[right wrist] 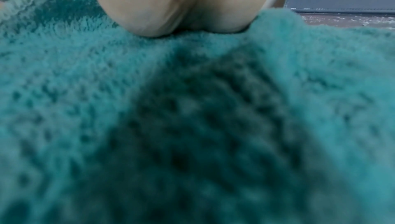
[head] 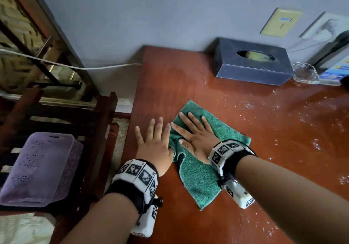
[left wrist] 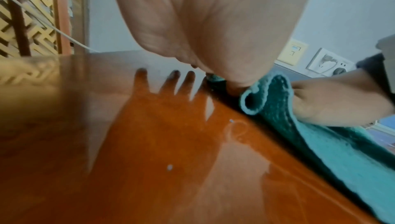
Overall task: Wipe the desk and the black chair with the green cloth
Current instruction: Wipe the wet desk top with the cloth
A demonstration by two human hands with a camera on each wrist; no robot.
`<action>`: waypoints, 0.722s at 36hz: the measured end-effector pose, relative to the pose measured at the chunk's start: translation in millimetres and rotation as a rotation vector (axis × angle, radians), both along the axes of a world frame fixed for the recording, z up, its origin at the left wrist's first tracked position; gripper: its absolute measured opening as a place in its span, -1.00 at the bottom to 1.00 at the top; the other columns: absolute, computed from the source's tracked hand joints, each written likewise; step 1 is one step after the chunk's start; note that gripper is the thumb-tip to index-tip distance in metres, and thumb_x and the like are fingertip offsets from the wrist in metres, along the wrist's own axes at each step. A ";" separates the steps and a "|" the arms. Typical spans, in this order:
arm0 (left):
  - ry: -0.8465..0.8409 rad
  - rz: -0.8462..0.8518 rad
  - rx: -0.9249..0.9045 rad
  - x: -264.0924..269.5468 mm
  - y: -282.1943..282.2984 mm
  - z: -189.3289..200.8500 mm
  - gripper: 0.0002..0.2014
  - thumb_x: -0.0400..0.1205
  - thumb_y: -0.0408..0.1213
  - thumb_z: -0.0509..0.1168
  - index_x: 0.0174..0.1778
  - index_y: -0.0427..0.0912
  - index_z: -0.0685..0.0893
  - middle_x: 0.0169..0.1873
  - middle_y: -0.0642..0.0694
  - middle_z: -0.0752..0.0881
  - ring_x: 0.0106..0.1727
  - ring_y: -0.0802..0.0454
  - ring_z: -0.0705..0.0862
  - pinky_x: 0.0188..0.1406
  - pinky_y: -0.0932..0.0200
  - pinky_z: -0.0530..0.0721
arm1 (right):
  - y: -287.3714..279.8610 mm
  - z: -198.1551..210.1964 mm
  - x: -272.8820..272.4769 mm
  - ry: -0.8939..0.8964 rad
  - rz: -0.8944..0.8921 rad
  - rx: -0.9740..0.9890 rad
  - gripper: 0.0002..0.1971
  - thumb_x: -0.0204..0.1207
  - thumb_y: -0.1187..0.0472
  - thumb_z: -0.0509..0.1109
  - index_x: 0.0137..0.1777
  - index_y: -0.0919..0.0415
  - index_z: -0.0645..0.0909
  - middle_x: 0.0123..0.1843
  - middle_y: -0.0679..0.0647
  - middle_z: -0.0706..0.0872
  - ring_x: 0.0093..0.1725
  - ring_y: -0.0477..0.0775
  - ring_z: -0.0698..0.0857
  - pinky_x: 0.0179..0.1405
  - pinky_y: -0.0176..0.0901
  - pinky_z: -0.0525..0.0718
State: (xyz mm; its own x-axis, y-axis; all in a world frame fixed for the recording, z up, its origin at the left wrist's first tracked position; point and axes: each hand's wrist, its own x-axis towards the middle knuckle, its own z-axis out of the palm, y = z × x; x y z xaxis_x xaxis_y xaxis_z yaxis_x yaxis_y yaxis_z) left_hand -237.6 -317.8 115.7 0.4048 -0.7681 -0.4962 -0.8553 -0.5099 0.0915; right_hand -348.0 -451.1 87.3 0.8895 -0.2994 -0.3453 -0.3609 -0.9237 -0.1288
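A glossy reddish-brown wooden tabletop (head: pixel 264 149) meets a plain grey wall (head: pixel 151 16) at its far edge. White specks and wet streaks cover its right half.

Count: one green terry cloth (head: pixel 198 179), one dark blue rectangular tissue box (head: pixel 251 68), one clear glass dish (head: pixel 305 73), two wall plates (one yellow (head: pixel 281 22), one white (head: pixel 324 26)), one lilac perforated plastic basket (head: pixel 37 168) and one white cable (head: pixel 75 67).

The cloth lies crumpled on the tabletop's near left part. The right hand (head: pixel 197 137) presses flat on it, fingers straight and spread. The left hand (head: pixel 154 147) lies flat on bare wood just beside the cloth's left edge, fingers straight, thumb against the bunched fold.

The tabletop's left edge runs just left of the left hand. The box and dish stand at the far edge, well apart from the cloth. Bare wood extends to the right. The basket sits on a dark wooden slatted frame (head: pixel 102 130) left of the tabletop.
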 end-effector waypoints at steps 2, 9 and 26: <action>0.011 -0.005 -0.009 2.0 -7.3 -3.1 -0.32 0.74 -0.04 -0.07 0.65 -0.09 -0.34 0.61 -0.12 -0.44 0.63 -0.11 -0.42 0.50 -0.41 -0.32 | -2.7 -0.2 2.5 -0.009 -0.023 0.006 -0.49 0.57 -0.24 -0.41 0.50 -0.37 -0.44 0.57 -0.20 -0.51 0.64 0.01 -0.41 0.60 0.18 -0.40; 0.058 0.001 -0.022 6.6 -10.6 -18.0 -0.30 0.74 0.03 -0.14 0.58 -0.04 -0.49 0.50 -0.06 -0.61 0.58 -0.09 -0.53 0.47 -0.37 -0.43 | -17.2 -1.5 9.7 -0.020 -0.057 0.013 -0.47 0.54 -0.26 -0.43 0.51 -0.39 -0.41 0.63 -0.18 -0.45 0.64 0.00 -0.40 0.59 0.18 -0.40; 0.125 0.040 -0.032 7.5 -12.9 -28.7 -0.23 0.24 0.21 -0.73 0.37 -0.02 -0.71 0.28 0.01 -0.81 0.43 -0.01 -0.69 0.27 -0.31 -0.62 | -65.3 -2.1 54.2 0.024 -0.125 0.007 -0.47 0.71 -0.16 -0.18 0.62 -0.30 -0.30 0.68 -0.11 -0.40 0.65 0.04 -0.39 0.60 0.26 -0.33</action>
